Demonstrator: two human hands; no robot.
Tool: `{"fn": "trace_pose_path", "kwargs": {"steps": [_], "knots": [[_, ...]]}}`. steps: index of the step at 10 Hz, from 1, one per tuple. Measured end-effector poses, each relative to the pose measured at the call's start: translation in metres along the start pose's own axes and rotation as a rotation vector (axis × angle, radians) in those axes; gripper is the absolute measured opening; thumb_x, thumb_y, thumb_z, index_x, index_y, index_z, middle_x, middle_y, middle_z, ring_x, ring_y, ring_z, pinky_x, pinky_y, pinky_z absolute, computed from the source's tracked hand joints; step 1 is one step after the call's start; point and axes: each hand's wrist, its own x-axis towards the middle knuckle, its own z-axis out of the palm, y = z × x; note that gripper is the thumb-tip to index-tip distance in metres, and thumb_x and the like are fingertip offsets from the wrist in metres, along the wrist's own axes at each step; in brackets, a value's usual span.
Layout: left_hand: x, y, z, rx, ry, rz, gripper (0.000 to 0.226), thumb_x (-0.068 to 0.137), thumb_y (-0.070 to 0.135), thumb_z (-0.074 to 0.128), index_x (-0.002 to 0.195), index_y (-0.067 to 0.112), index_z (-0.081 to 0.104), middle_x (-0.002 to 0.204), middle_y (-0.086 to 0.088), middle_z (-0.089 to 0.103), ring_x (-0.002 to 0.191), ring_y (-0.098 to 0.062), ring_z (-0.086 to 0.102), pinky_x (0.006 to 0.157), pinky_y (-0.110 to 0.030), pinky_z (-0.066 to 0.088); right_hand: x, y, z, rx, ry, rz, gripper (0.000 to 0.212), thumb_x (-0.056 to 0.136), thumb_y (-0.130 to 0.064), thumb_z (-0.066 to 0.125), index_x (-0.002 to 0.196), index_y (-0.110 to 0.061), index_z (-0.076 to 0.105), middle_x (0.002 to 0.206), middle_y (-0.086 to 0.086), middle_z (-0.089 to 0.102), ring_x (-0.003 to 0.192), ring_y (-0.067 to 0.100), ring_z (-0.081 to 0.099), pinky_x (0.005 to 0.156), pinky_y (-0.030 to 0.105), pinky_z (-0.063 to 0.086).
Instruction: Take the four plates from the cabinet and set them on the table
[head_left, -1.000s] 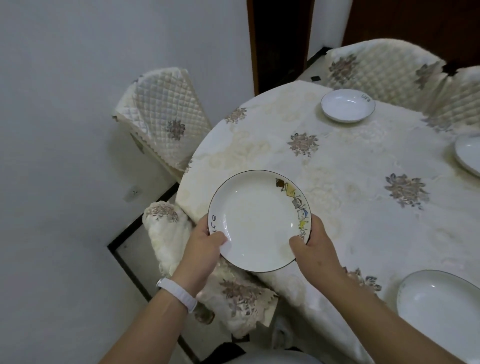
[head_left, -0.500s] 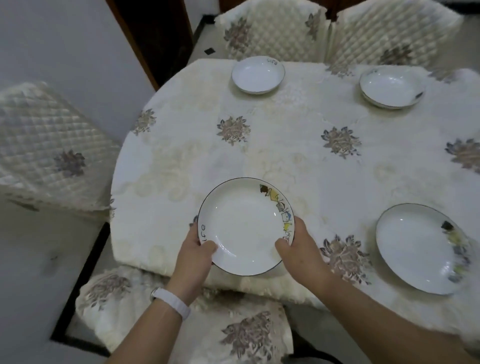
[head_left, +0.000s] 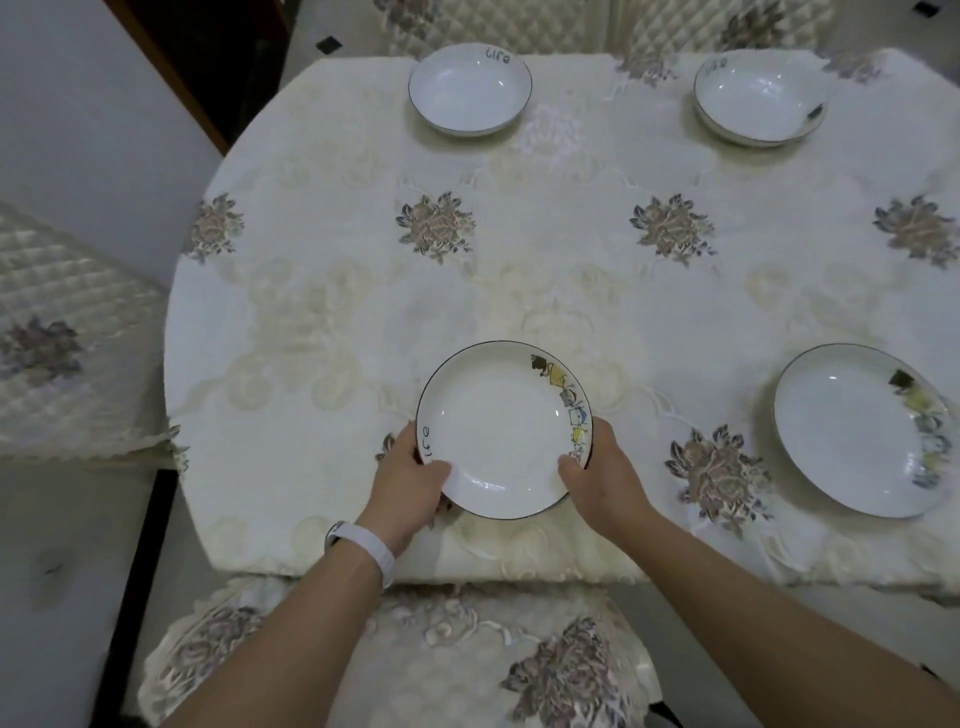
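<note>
A white plate (head_left: 493, 421) with a dark rim and a cartoon pattern is over the near edge of the round table (head_left: 545, 291), level. My left hand (head_left: 413, 483) grips its left rim, thumb on top. My right hand (head_left: 597, 475) grips its right rim the same way. I cannot tell whether the plate touches the cloth. Three more white plates lie on the table: one at the near right (head_left: 857, 431), one at the far middle (head_left: 470, 88), one at the far right (head_left: 761, 101).
A cream tablecloth with flower motifs covers the table. A padded chair seat (head_left: 415, 660) stands right below my arms. A quilted chair (head_left: 57, 332) is at the left, and two more chair backs (head_left: 545, 21) stand beyond the far edge. A white wall is at the left.
The view has swung right and squared up to the table. The plate in both hands has moved from beyond the table's left edge to above its near edge.
</note>
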Motion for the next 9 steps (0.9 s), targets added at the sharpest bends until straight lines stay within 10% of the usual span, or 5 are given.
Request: {"fn": "trace_pose_path", "kwargs": {"steps": [4,8,9], "knots": [[0.014,-0.021,-0.002,-0.012,0.052,0.052,0.046,0.081,0.004,0.063,0.102,0.045,0.060,0.097,0.012,0.073,0.093,-0.016,0.068,0.083,-0.039,0.055,0.017,0.004,0.003,-0.053,-0.055,-0.043,0.044,0.091,-0.018,0.052,0.131,-0.017,0.035,0.108,-0.001,0.060,0.091,0.020,0.057,0.073,0.032,0.043],[-0.002,0.003,-0.031,0.201,0.006,0.185,0.035,0.090,0.015,0.061,0.116,0.036,0.051,0.093,0.009,0.062,0.079,-0.014,0.060,0.070,-0.029,0.045,0.000,-0.006,-0.018,-0.107,-0.004,-0.045,0.046,0.094,-0.029,0.054,0.137,-0.019,0.040,0.089,-0.004,0.060,0.077,0.012,0.059,0.064,0.028,0.044],[-0.010,0.018,-0.047,0.414,0.017,0.363,0.048,0.092,0.026,0.059,0.138,0.026,0.046,0.121,0.007,0.054,0.102,-0.010,0.056,0.085,-0.028,0.043,-0.012,-0.017,-0.037,-0.194,0.098,-0.152,0.042,0.095,-0.031,0.053,0.135,-0.020,0.047,0.110,-0.004,0.059,0.091,0.011,0.057,0.077,0.029,0.043]]}}
